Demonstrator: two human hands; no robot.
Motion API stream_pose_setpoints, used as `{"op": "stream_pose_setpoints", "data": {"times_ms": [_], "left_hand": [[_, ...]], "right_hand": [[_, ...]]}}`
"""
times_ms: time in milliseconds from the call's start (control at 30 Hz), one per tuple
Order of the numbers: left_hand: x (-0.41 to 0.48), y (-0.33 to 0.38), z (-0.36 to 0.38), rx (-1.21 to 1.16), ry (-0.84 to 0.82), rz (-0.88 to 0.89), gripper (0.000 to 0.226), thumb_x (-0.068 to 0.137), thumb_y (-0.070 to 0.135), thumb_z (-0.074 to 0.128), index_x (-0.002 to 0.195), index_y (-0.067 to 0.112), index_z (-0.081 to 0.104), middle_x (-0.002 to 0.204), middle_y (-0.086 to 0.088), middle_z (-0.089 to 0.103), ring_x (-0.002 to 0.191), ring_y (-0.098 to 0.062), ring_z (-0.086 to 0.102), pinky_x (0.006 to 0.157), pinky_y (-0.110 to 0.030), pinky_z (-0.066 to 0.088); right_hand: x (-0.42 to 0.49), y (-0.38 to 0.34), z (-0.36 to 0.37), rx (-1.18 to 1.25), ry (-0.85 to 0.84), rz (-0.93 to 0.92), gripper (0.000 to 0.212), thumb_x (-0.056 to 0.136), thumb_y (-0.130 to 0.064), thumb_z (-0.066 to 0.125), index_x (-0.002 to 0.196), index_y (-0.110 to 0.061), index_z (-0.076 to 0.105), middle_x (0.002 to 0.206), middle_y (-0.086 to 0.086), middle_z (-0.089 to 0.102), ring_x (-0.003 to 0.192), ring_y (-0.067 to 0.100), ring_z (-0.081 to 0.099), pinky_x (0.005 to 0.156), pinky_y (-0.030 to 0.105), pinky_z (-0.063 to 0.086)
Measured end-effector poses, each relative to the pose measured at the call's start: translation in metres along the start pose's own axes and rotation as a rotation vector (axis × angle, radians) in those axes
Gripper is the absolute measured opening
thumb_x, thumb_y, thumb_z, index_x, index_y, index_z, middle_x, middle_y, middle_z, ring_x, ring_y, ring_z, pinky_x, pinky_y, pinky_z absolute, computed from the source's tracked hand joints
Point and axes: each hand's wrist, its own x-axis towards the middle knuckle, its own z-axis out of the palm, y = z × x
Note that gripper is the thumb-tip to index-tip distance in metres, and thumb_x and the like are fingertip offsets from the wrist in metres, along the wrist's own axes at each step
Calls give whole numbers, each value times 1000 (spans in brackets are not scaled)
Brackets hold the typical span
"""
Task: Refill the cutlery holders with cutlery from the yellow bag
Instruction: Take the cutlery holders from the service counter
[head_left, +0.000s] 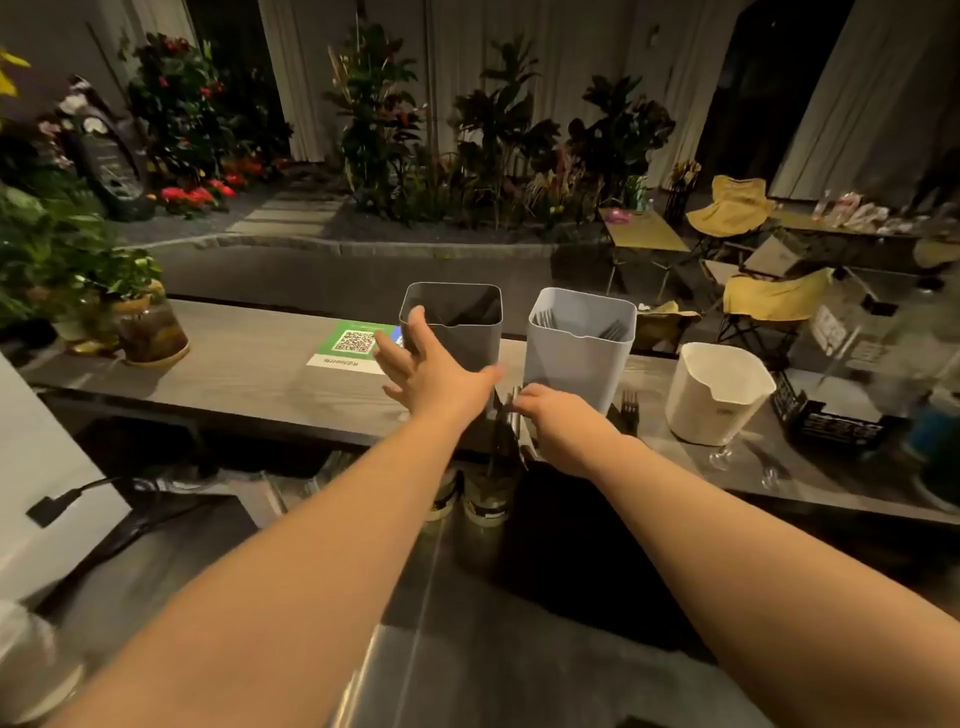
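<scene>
a dim terrace with planted beds and red flowers fills the top of the frame, and a dark wood-grain counter (234, 374) runs across the middle. at the centre, the fingers (417, 327) of the left hand (436, 374) are straight, spread and released. they lie over the left side of the dark grey holder (462, 332); whether they touch it i cannot tell. just right of that, the fingers (527, 397) of the right hand (561, 421) are curled round a bundle of cutlery (506, 415). they grasp it at the counter's near edge, below the gap between the dark grey holder and the light grey holder (579, 358). the bundle runs down past that edge. the light grey holder stands just beside the dark one, with handles and tines showing inside. a lone fork (629, 410) lies on the counter at its lower right. further right stands a white holder (719, 400). left of centre a green qr-code sign (356, 345) lies flat, and a plant jar (153, 330) sits near the left edge. yellow chairs (737, 208) stand at upper right.
</scene>
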Motion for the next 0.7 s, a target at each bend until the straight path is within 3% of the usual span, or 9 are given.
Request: {"op": "stream_pose_setpoints", "data": {"times_ms": [133, 200, 300, 367, 467, 600, 700], "left_hand": [[2, 2, 22, -17, 106, 37, 115, 67, 53, 87, 146, 34, 6, 164, -14, -16, 153, -39, -7, 122, -60, 8], [9, 1, 29, -30, 143, 40, 114, 65, 56, 87, 144, 33, 8, 165, -14, -11, 153, -39, -1, 122, -61, 13], [21, -4, 34, -100, 195, 60, 107, 63, 55, 88, 138, 30, 16, 163, -15, 7, 149, -39, 14, 118, -61, 28], [25, -10, 34, -104, 265, 101, 102, 63, 53, 88, 136, 29, 20, 156, -14, 21, 139, -36, 30, 105, -57, 46], [26, -22, 27, -100, 298, 131, 100, 62, 50, 87, 136, 30, 22, 151, -11, 25, 132, -33, 35, 91, -49, 57], [18, -37, 11, -71, 237, 203, 105, 64, 51, 89, 139, 32, 18, 150, -7, 25, 132, -28, 36, 82, -34, 56], [15, -46, -6, -113, 223, 196, 109, 64, 47, 91, 140, 33, 14, 150, -6, 26, 132, -25, 37, 84, -26, 51]], "right_hand": [[21, 4, 8, -149, -204, -67, 43, 103, -19, 52, 146, -29, 49, 140, -1, 54, 122, 25, 55, 107, 36, 47], [31, 8, 10, -171, -211, -150, 37, 108, -31, 43, 144, -30, 50, 135, -1, 59, 121, 25, 57, 108, 36, 46], [41, 9, 8, -228, -207, -174, 38, 104, -21, 53, 141, -26, 56, 131, 1, 64, 120, 27, 61, 104, 34, 50], [48, 9, 9, -322, -209, -257, 43, 100, -13, 59, 142, -22, 56, 129, 4, 64, 117, 28, 63, 99, 34, 53], [57, 5, 17, -264, -253, -258, 35, 103, -23, 54, 138, -23, 57, 126, 3, 64, 109, 23, 65, 94, 31, 54], [61, -3, 24, -252, -235, -377, 31, 103, -38, 48, 129, -27, 62, 119, -1, 66, 104, 18, 64, 92, 27, 51], [61, -6, 23, -311, -251, -386, 28, 104, -31, 49, 128, -22, 62, 118, 3, 65, 103, 21, 64, 87, 26, 51]]}}
